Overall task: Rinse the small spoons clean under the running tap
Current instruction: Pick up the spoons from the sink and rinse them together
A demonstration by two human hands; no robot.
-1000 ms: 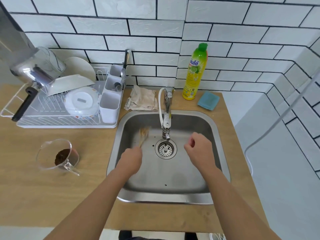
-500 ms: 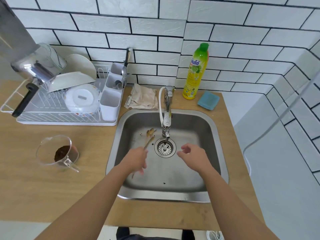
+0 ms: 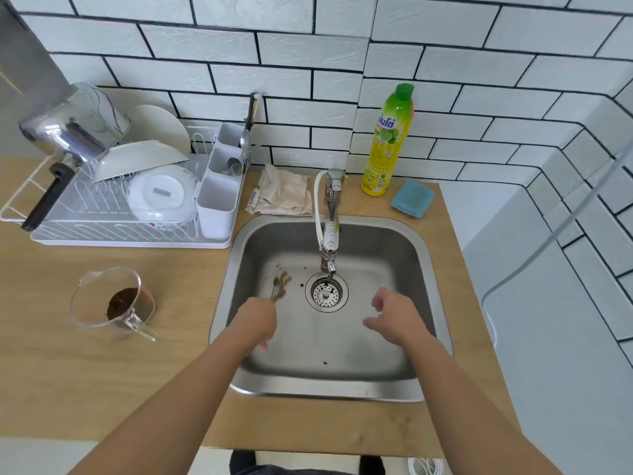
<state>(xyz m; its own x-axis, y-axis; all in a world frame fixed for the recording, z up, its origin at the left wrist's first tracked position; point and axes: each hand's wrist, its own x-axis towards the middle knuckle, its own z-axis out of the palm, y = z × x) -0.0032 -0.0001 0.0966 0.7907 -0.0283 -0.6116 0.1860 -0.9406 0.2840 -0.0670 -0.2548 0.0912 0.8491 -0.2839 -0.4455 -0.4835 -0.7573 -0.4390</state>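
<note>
At nine o'clock of the frame a clear measuring jug with dark grounds in its bottom stands on the wooden counter, and up at ten o'clock the dish rack carries bowls, a pot and a cutlery caddy. Moving right, the left hand hangs over the left half of the steel sink, closed into a fist round the handles of the small spoons; their bowls fan out from the fist toward twelve o'clock, smeared brown, above the sink floor at about nine o'clock from the drain. The tap points down at the drain; whether water is running is too faint to tell. The spoons sit beside the spout's line, not under it. They look light, thin and stiff, and wet with residue they would likely be slippery, so the sensible hold is the one shown: low on the handles, bundled tight, bowls left free for the stream. Splaying them a little should let water reach each bowl. At three o'clock from the drain the right hand hovers with fingers loosely curled and holding nothing. Behind it stand a soap bottle and a blue sponge.
</note>
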